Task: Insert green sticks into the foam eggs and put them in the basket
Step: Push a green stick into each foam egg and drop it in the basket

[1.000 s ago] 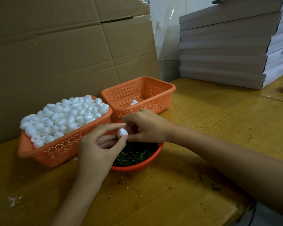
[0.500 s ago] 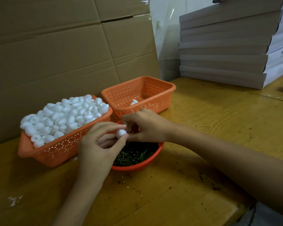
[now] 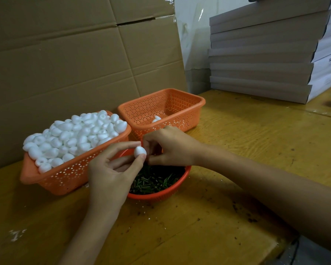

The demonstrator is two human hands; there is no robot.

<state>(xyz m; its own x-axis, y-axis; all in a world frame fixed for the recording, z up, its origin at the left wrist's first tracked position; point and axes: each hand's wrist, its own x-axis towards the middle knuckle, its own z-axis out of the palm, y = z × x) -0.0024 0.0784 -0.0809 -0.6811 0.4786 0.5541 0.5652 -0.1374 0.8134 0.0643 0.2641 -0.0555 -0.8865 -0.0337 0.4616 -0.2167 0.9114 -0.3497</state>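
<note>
My left hand point(image 3: 111, 173) pinches a white foam egg point(image 3: 139, 151) between thumb and forefinger, above the red bowl point(image 3: 161, 196) of green sticks point(image 3: 155, 182). My right hand point(image 3: 170, 146) sits right beside the egg with its fingers curled at the egg's end; any stick in those fingers is hidden. An orange basket point(image 3: 65, 180) heaped with foam eggs point(image 3: 75, 134) stands at the left. A second orange basket point(image 3: 180, 104) behind the bowl holds a finished egg point(image 3: 157, 119).
A large cardboard sheet point(image 3: 65, 64) stands behind the baskets. Flat grey boxes point(image 3: 266, 54) are stacked at the back right on the yellow wooden table point(image 3: 237, 140). White foam crumbs point(image 3: 15, 234) lie at the near left.
Both hands stay together over the bowl; the egg has shifted only slightly between the left fingers.
</note>
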